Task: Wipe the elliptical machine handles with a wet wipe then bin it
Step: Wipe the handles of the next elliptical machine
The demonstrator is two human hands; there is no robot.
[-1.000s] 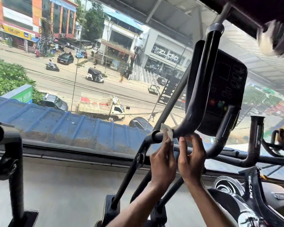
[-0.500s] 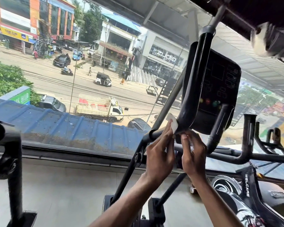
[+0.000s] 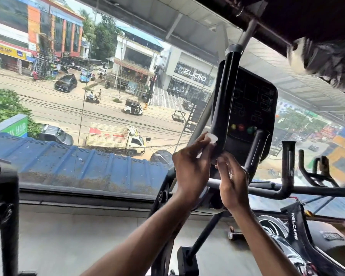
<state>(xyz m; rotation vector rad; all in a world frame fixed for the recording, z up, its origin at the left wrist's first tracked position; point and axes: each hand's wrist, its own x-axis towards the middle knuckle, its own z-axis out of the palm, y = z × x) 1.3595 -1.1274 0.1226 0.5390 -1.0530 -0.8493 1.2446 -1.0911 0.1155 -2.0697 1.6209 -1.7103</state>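
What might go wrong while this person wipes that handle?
The small wet wipe is only pinched by the left hand against the black handle, so it may slip and fall. The console sits right behind the handle, so moisture or a stray finger of the right hand might reach its buttons.

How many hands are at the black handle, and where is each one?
2. The left hand holds the wet wipe against the handle low down; the right hand touches the handle just below, to the right.
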